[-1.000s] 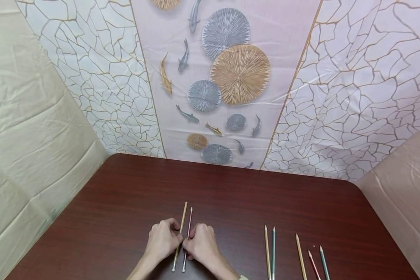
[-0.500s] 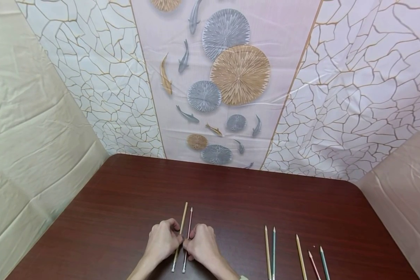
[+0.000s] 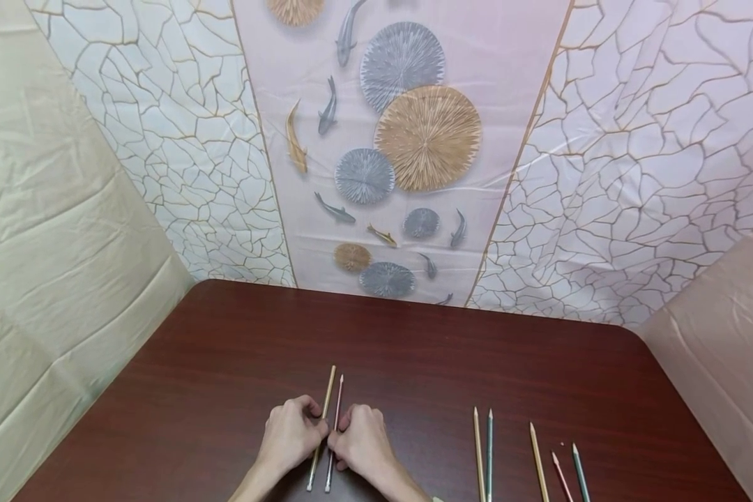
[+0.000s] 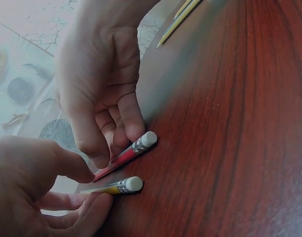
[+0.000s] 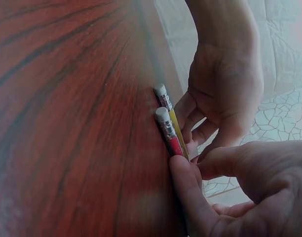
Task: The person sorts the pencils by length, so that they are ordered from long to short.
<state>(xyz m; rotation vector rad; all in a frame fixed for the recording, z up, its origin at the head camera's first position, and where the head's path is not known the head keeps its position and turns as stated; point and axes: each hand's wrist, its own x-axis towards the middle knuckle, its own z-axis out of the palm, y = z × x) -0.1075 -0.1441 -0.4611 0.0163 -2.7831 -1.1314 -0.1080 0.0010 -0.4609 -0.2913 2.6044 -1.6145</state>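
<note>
Two pencils lie side by side on the dark red-brown table, a yellow pencil (image 3: 329,389) on the left and a red pencil (image 3: 339,397) on the right. My left hand (image 3: 291,431) pinches the yellow pencil partway along. Close beside it, my right hand (image 3: 365,440) pinches the red pencil. White erasers in silver bands point toward me; the left wrist view shows the red pencil's eraser (image 4: 149,138) and the yellow pencil's eraser (image 4: 133,184) a small gap apart. Fingers cover the middle of both pencils.
To the right lie a yellow pencil (image 3: 479,446) and a teal pencil (image 3: 490,450) as a pair. Farther right are another yellow pencil (image 3: 538,457), a shorter pink pencil (image 3: 561,473) and another teal pencil (image 3: 580,468). Patterned cloth (image 3: 427,139) hangs behind the table (image 3: 414,348).
Both hands and the two pencils keep practically the same place. The whole head view has shifted slightly.
</note>
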